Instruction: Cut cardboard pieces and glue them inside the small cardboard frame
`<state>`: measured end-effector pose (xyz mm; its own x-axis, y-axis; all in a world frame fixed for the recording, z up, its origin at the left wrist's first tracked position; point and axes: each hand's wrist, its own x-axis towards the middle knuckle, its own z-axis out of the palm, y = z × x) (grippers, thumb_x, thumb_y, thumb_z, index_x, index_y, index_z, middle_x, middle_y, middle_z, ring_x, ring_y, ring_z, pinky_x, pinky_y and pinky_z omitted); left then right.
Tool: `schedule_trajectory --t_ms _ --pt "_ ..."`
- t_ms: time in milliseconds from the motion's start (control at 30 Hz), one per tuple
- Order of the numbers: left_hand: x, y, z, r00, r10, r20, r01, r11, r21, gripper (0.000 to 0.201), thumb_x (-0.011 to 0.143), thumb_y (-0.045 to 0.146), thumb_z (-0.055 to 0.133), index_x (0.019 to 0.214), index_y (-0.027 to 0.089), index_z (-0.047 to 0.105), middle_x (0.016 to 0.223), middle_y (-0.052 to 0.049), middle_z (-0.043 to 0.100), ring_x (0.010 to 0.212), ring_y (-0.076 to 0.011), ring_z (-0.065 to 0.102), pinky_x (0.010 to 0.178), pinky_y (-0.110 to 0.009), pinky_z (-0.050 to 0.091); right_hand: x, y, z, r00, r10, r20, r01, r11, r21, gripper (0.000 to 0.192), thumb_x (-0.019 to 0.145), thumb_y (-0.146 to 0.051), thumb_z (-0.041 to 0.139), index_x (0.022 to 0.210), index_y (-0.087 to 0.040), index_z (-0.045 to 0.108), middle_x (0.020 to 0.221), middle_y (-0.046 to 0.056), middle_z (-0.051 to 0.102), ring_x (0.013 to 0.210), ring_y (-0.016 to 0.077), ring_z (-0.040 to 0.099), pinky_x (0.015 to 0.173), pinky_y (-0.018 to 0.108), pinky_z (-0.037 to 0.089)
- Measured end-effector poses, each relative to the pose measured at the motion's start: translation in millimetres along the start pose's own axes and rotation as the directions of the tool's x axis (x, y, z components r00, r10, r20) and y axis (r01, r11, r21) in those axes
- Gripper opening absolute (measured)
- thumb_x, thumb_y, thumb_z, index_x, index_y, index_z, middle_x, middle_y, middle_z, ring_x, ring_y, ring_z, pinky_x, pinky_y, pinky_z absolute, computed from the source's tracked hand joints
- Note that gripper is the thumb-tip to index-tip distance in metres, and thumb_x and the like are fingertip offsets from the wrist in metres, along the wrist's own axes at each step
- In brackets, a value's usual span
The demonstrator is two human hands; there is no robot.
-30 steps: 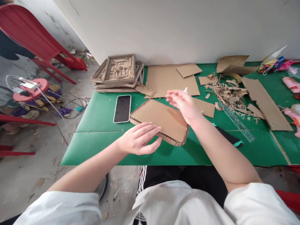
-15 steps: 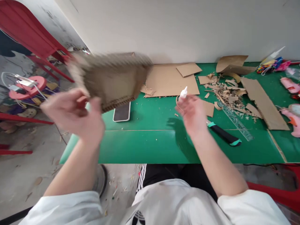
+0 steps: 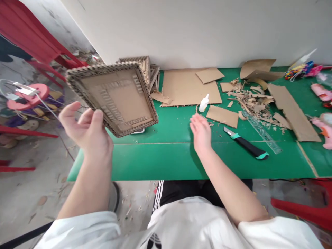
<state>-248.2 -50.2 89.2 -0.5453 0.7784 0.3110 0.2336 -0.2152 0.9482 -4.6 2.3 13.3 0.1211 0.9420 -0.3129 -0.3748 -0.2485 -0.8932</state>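
— So, where does the frame sit from your hands?

— I see the cardboard frame (image 3: 116, 98) lifted off the table, up and a little to the right of my left hand (image 3: 84, 129), whose thumb and fingers clasp its near left edge. Its long axis runs from far left to near right, tilted, with the inner face turned toward me. My left hand is much the nearer one.

— And the right?

— My right hand (image 3: 200, 133) lies open and flat, fingers loosely spread, on the green table (image 3: 166, 155), holding nothing. A small white glue bottle (image 3: 203, 103) stands just beyond its fingertips; a utility knife (image 3: 246, 147) lies to its right.

— The room?

— I make out cardboard scraps (image 3: 252, 100) farther right, a white wall beyond, and red chairs over a littered floor to my left.
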Motion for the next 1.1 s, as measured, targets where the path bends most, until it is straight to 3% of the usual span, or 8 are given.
schedule_trajectory --t_ms 133,267,500,633,767,833,933,1100 --pt "-11.2 -10.6 20.5 0.997 -0.073 0.015 0.074 0.995 -0.066 0.050 0.068 0.046 0.071 0.106 0.026 0.045 0.088 0.003 0.059 0.067 -0.0084 0.062 0.058 -0.021 0.049 -6.6 23.2 43.3 0.917 0.204 0.342 -0.212 0.977 -0.013 0.051 0.075 -0.028 0.049 0.126 -0.021 0.047 0.141 0.010 0.044 0.123 0.0152 0.050 0.102 0.035 0.041" --pt "-19.1 -27.6 25.4 0.973 -0.221 -0.066 0.207 0.962 -0.177 0.052 0.061 0.040 0.076 0.103 0.024 0.049 0.079 0.004 0.061 0.058 -0.0071 0.057 0.053 -0.020 0.046 8.6 29.1 33.8 0.988 0.070 0.141 -0.077 0.996 0.044 0.060 0.073 -0.028 0.050 0.133 -0.025 0.039 0.151 0.005 0.029 0.134 0.0138 0.036 0.106 0.038 0.036" --pt "-32.3 -43.2 46.8 0.881 -0.471 0.029 0.465 0.855 -0.230 0.051 0.053 0.028 0.078 0.098 0.021 0.054 0.077 0.002 0.062 0.054 -0.0057 0.053 0.045 -0.015 0.036 22.7 -10.0 -64.6 0.961 -0.124 -0.248 0.150 0.985 0.090 0.041 0.069 -0.025 0.054 0.110 -0.022 0.056 0.136 0.005 0.048 0.124 0.0112 0.047 0.105 0.029 0.036" --pt "-41.5 -47.3 71.4 0.836 -0.522 0.168 0.545 0.825 -0.149 0.048 0.057 0.028 0.074 0.099 0.020 0.053 0.077 0.002 0.060 0.058 -0.0066 0.054 0.044 -0.015 0.034 18.1 -24.5 -77.6 0.953 -0.195 -0.233 0.212 0.976 0.052 0.026 0.067 -0.027 0.061 0.092 -0.021 0.061 0.096 0.002 0.068 0.077 0.0106 0.065 0.081 0.033 0.053" --pt "-48.6 -52.7 84.6 0.778 -0.559 0.286 0.583 0.813 0.005 0.046 0.065 0.029 0.069 0.105 0.021 0.049 0.077 0.003 0.057 0.063 -0.0090 0.056 0.050 -0.018 0.041 26.1 -36.0 -73.2 0.940 -0.300 -0.164 0.282 0.951 -0.123 0.017 0.073 -0.031 0.057 0.085 -0.020 0.062 0.070 -0.001 0.068 0.070 0.0117 0.065 0.071 0.029 0.053" --pt "-47.1 -53.6 84.6 0.770 -0.542 0.337 0.518 0.839 0.166 0.046 0.068 0.030 0.066 0.110 0.022 0.047 0.077 0.003 0.058 0.063 -0.0099 0.057 0.053 -0.021 0.045 35.9 -41.5 -71.8 0.933 -0.340 -0.118 0.309 0.925 -0.220 0.018 0.077 -0.032 0.054 0.087 -0.019 0.062 0.060 -0.002 0.064 0.068 0.0124 0.065 0.075 0.031 0.052" --pt "-37.1 -49.0 79.3 0.816 -0.419 0.398 0.172 0.834 0.525 0.041 0.074 0.037 0.062 0.111 0.024 0.050 0.080 0.000 0.063 0.064 -0.0140 0.059 0.060 -0.028 0.047 55.7 -47.7 -71.1 0.920 -0.393 -0.009 0.365 0.863 -0.349 0.024 0.079 -0.033 0.052 0.097 -0.019 0.060 0.065 -0.001 0.066 0.073 0.0144 0.066 0.081 0.035 0.050" --pt "-17.9 -39.3 77.1 0.853 -0.132 0.505 -0.386 0.493 0.780 0.027 0.086 0.040 0.047 0.099 0.022 0.062 0.085 -0.006 0.070 0.077 -0.0237 0.063 0.068 -0.036 0.047 87.2 -52.1 -63.1 0.902 -0.404 0.151 0.392 0.622 -0.678 0.048 0.072 -0.035 0.063 0.115 -0.015 0.055 0.107 0.013 0.065 0.101 0.0232 0.060 0.090 0.042 0.046"
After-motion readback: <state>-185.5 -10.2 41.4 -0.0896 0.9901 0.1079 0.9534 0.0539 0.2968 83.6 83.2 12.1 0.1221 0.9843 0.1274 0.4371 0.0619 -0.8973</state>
